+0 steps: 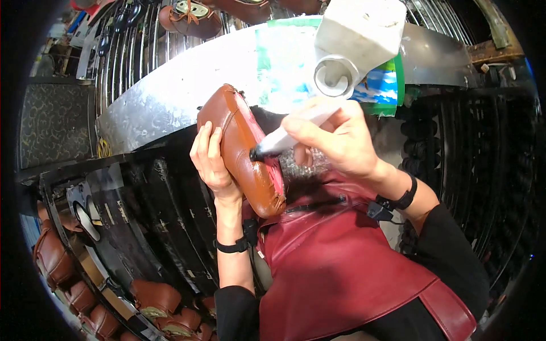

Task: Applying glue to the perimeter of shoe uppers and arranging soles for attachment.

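Note:
My left hand (pixel 211 156) grips a brown leather shoe upper (pixel 232 139) from its left side, fingers laid over the leather. The upper is tilted, and a pinkish-red strip runs along its edge facing right. In my right hand (pixel 341 139) is a brush (pixel 284 139) with a pale, whitish handle. Its dark tip meets the upper near the border of the brown leather and the pink strip. The leather looks wet and shiny by the tip. Beyond my right hand stands a white plastic container (pixel 359 37) with a round opening.
A metal worktop (pixel 170 85) curves across the far side, with a green and blue printed sheet (pixel 381 85) under the container. Brown shoes (pixel 190 20) rest on metal rollers behind it. More brown uppers (pixel 156 295) lie on racks at lower left. A dark red apron (pixel 335 261) covers my lap.

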The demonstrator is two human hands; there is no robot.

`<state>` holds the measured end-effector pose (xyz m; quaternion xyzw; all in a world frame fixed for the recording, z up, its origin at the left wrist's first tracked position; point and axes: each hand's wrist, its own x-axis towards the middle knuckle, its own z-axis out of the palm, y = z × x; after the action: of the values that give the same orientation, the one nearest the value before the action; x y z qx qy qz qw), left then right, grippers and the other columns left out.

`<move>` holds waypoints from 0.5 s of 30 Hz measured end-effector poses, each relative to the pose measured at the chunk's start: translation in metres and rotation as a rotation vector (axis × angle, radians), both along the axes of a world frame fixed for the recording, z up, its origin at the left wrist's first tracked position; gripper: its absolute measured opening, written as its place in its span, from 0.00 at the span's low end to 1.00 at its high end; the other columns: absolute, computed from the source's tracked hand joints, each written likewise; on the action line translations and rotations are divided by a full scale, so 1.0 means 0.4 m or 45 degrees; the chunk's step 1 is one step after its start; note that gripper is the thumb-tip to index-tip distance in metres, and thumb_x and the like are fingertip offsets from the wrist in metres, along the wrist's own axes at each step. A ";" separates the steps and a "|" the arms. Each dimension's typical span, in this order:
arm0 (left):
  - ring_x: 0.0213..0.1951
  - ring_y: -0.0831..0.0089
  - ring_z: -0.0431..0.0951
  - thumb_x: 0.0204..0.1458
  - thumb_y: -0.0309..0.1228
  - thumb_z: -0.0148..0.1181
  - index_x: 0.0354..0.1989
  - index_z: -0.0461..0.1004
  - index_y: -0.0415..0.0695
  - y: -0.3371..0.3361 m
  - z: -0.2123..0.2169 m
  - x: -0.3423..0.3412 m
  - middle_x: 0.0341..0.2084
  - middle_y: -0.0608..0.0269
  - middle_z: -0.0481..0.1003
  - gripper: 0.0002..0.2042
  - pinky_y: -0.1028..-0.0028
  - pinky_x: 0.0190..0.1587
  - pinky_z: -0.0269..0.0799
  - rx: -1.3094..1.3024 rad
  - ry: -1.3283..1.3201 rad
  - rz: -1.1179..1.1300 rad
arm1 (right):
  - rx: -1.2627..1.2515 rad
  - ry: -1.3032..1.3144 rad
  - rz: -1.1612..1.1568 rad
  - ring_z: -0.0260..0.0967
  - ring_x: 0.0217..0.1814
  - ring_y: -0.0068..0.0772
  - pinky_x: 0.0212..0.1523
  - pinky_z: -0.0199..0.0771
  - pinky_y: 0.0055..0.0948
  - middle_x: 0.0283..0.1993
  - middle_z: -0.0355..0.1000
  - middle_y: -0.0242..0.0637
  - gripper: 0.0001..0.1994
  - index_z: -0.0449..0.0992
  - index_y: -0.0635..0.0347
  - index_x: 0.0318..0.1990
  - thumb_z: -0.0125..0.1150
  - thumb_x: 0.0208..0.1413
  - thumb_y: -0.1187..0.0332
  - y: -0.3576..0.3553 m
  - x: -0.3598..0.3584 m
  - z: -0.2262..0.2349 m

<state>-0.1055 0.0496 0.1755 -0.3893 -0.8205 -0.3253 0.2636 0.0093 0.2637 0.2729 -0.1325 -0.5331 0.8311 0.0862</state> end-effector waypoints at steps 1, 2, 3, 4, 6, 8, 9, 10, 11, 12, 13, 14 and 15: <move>0.60 0.49 0.75 0.50 0.24 0.69 0.58 0.76 0.36 -0.002 0.002 -0.001 0.59 0.47 0.76 0.24 0.56 0.63 0.74 -0.022 -0.014 0.026 | -0.004 -0.046 0.034 0.76 0.24 0.21 0.23 0.73 0.22 0.33 0.82 0.41 0.08 0.82 0.68 0.43 0.68 0.64 0.71 -0.006 0.001 0.008; 0.60 0.49 0.75 0.50 0.23 0.69 0.58 0.76 0.36 -0.004 0.004 -0.003 0.59 0.48 0.76 0.24 0.57 0.63 0.74 -0.044 -0.030 0.053 | 0.096 -0.003 0.092 0.75 0.25 0.20 0.24 0.72 0.21 0.33 0.82 0.40 0.06 0.82 0.68 0.42 0.65 0.64 0.73 -0.004 0.004 0.029; 0.60 0.49 0.75 0.50 0.23 0.69 0.58 0.76 0.36 -0.002 0.009 -0.008 0.59 0.48 0.76 0.24 0.57 0.63 0.74 -0.044 -0.035 0.063 | 0.249 0.098 0.154 0.75 0.25 0.18 0.25 0.71 0.21 0.31 0.81 0.36 0.05 0.83 0.67 0.40 0.68 0.62 0.73 0.002 0.004 0.045; 0.60 0.49 0.75 0.49 0.22 0.69 0.59 0.76 0.37 0.010 0.021 -0.012 0.59 0.48 0.76 0.25 0.57 0.62 0.74 -0.042 -0.063 0.062 | 0.402 0.197 0.210 0.74 0.26 0.16 0.26 0.70 0.21 0.28 0.80 0.31 0.05 0.83 0.65 0.37 0.70 0.60 0.72 0.009 0.009 0.052; 0.60 0.50 0.75 0.49 0.22 0.68 0.59 0.76 0.37 0.027 0.041 -0.020 0.59 0.49 0.77 0.25 0.57 0.62 0.74 -0.037 -0.099 0.064 | 0.460 0.411 0.282 0.74 0.27 0.18 0.28 0.71 0.22 0.29 0.80 0.33 0.06 0.83 0.65 0.37 0.71 0.56 0.72 0.024 0.005 0.048; 0.59 0.49 0.75 0.47 0.20 0.68 0.59 0.75 0.38 0.026 0.070 -0.034 0.58 0.50 0.77 0.27 0.57 0.61 0.74 -0.096 -0.155 0.090 | 0.500 0.523 0.301 0.77 0.28 0.24 0.29 0.74 0.24 0.32 0.80 0.37 0.05 0.82 0.66 0.37 0.69 0.53 0.74 0.021 -0.013 0.076; 0.58 0.49 0.75 0.47 0.20 0.68 0.59 0.75 0.39 0.029 0.083 -0.043 0.57 0.51 0.77 0.27 0.57 0.61 0.74 -0.087 -0.181 0.114 | 0.544 0.624 0.280 0.79 0.30 0.30 0.31 0.76 0.27 0.34 0.80 0.41 0.07 0.81 0.68 0.37 0.68 0.50 0.76 0.025 -0.029 0.087; 0.58 0.49 0.75 0.47 0.20 0.68 0.59 0.75 0.39 0.040 0.093 -0.052 0.57 0.51 0.77 0.27 0.57 0.61 0.74 -0.077 -0.177 0.114 | 0.564 0.589 0.332 0.80 0.32 0.36 0.34 0.78 0.30 0.36 0.80 0.44 0.08 0.79 0.70 0.37 0.69 0.49 0.76 0.038 -0.033 0.107; 0.58 0.49 0.75 0.47 0.19 0.68 0.59 0.75 0.39 0.049 0.108 -0.061 0.56 0.51 0.77 0.26 0.57 0.60 0.73 -0.079 -0.248 0.114 | 0.602 0.620 0.349 0.82 0.35 0.41 0.37 0.81 0.33 0.37 0.81 0.50 0.10 0.79 0.72 0.37 0.69 0.47 0.78 0.051 -0.045 0.123; 0.57 0.50 0.75 0.47 0.19 0.67 0.59 0.75 0.39 0.055 0.123 -0.074 0.56 0.51 0.78 0.26 0.58 0.60 0.73 -0.080 -0.315 0.114 | 0.641 0.655 0.366 0.83 0.38 0.47 0.41 0.85 0.37 0.39 0.82 0.56 0.12 0.79 0.74 0.38 0.69 0.44 0.79 0.061 -0.060 0.138; 0.56 0.51 0.76 0.47 0.17 0.66 0.58 0.75 0.40 0.056 0.136 -0.090 0.54 0.52 0.78 0.26 0.59 0.59 0.73 -0.095 -0.349 0.111 | 0.652 0.674 0.369 0.83 0.38 0.47 0.41 0.85 0.37 0.39 0.82 0.56 0.12 0.79 0.74 0.38 0.69 0.44 0.79 0.069 -0.075 0.147; 0.56 0.51 0.76 0.47 0.17 0.66 0.58 0.75 0.40 0.058 0.150 -0.104 0.54 0.52 0.78 0.26 0.59 0.59 0.73 -0.083 -0.326 0.117 | 0.684 0.716 0.358 0.83 0.38 0.47 0.42 0.85 0.37 0.39 0.82 0.56 0.12 0.79 0.74 0.37 0.68 0.43 0.79 0.075 -0.091 0.158; 0.55 0.51 0.76 0.46 0.17 0.67 0.58 0.75 0.40 0.059 0.167 -0.119 0.52 0.52 0.79 0.26 0.59 0.58 0.73 -0.115 -0.390 0.112 | 0.716 0.762 0.345 0.83 0.38 0.47 0.42 0.84 0.38 0.39 0.82 0.56 0.12 0.79 0.73 0.37 0.67 0.42 0.78 0.082 -0.109 0.170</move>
<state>-0.1531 0.0733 0.2425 -0.3104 -0.8811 -0.3316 0.1317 -0.0343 0.2963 0.3409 0.2144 -0.7028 0.6592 0.1599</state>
